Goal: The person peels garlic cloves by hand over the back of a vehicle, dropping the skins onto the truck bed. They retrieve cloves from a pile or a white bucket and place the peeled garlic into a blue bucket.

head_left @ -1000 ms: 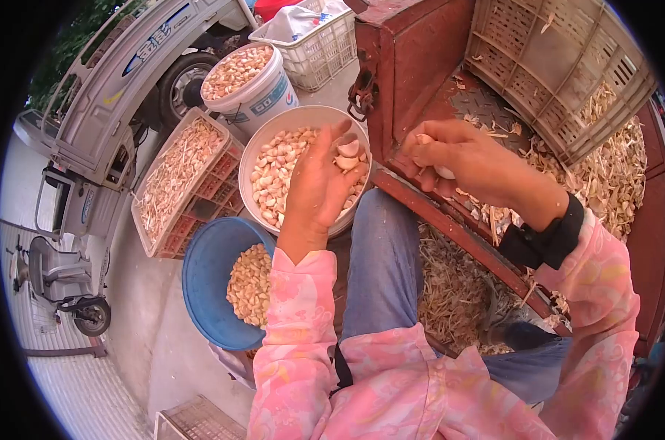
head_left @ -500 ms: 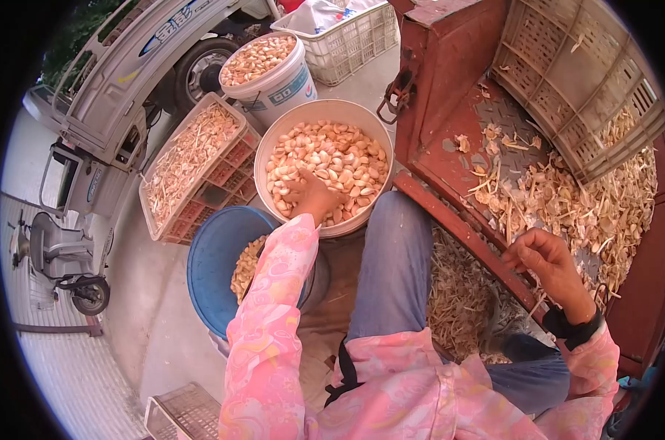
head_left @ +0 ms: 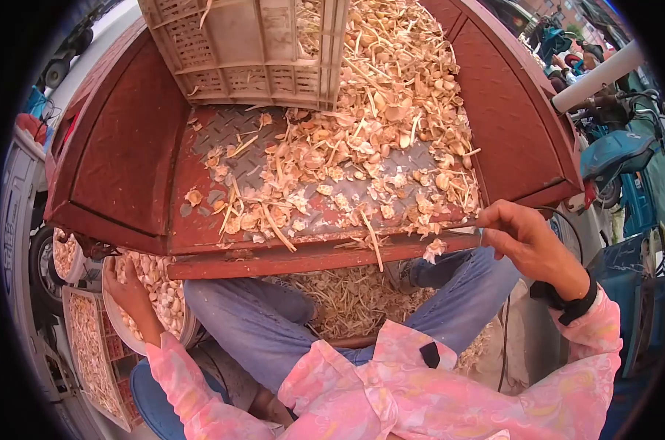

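Note:
My left hand (head_left: 133, 299) reaches down at the left, over a white tub (head_left: 187, 328) filled with peeled-looking garlic cloves (head_left: 166, 292). Its fingers are spread at the tub's far side, and I see nothing gripped in them. My right hand (head_left: 523, 240) hovers by the front right edge of a red metal cart bed (head_left: 332, 258). The thumb and forefinger curl toward each other there; whatever is between them is too small to make out. Garlic skins and stalks (head_left: 391, 110) lie heaped on the bed in front of me.
A beige plastic crate (head_left: 251, 55) stands tilted on the bed. More garlic scraps (head_left: 347, 301) lie between my knees. At the left are a pink crate of scraps (head_left: 94, 352), a blue bucket (head_left: 156, 403) and another bucket of cloves (head_left: 65, 257). A teal scooter (head_left: 618, 154) stands at right.
My view has swung right, from the tub to the cart bed. The left hand is still over the cloves, now near the tub's far side; the right hand remains by the bed's edge.

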A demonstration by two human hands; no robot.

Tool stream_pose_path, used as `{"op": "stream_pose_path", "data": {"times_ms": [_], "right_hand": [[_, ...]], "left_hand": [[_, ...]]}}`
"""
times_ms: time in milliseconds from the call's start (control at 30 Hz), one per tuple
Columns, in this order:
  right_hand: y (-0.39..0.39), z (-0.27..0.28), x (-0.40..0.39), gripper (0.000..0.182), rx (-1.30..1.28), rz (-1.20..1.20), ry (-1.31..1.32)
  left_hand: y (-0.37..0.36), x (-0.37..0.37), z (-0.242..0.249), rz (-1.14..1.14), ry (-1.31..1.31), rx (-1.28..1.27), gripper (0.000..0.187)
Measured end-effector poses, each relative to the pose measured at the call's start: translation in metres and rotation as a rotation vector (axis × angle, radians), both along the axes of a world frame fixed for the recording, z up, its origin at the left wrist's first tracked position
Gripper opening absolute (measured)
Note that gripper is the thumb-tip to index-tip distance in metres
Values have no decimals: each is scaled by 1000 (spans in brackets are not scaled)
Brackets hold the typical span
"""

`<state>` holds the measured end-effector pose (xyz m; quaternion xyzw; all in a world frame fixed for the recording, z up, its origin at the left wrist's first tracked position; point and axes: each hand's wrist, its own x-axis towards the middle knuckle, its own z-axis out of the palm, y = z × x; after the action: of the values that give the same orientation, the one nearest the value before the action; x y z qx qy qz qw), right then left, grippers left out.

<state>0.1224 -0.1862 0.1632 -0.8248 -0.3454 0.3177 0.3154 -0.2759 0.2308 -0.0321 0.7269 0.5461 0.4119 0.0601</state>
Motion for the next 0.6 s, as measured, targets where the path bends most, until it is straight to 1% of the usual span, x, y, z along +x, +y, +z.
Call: {"op": "stream_pose_path", "data": {"times_ms": [33,100,133,167,233,267,300,333,367,433,533,567,600], "right_hand": [[-2,13,-15,10,-82,128,-99],[1,8,-10,10,-43,125,-129],[2,7,-3,9,-27,127,-146],[5,-7,15,11,0,140,-348],[0,-42,53,14,83,220,-615],[-3,-57,65,15,83,217,-622],[-7,-71,75,16,81,215,-628],[-10,-80,83,17,79,215,-627],[-8,-87,86,17,126,238,-665],[6,-101,88,19,244,280,-737],[21,-139,102,22,200,354,-753],[25,-148,106,26,220,332,-785],[26,-150,109,27,216,321,-758]], "left_hand": [[-33,26,31,16,-103,46,40],[-88,75,64,-223,-499,-133,35],[-114,107,76,-324,-540,-119,33],[-138,138,86,-419,-588,-105,31],[-184,183,99,-554,-267,-30,28],[-202,206,100,-660,-233,2,24],[-216,228,95,-830,-296,-102,23],[-228,252,89,-1006,-372,-266,21],[-241,274,84,-1073,-390,-397,21],[-250,314,64,-1215,-308,-463,22],[-258,343,50,-1215,-162,-379,23],[-259,344,51,-1193,-128,-410,24],[-261,345,50,-1195,-163,-457,25]]}}
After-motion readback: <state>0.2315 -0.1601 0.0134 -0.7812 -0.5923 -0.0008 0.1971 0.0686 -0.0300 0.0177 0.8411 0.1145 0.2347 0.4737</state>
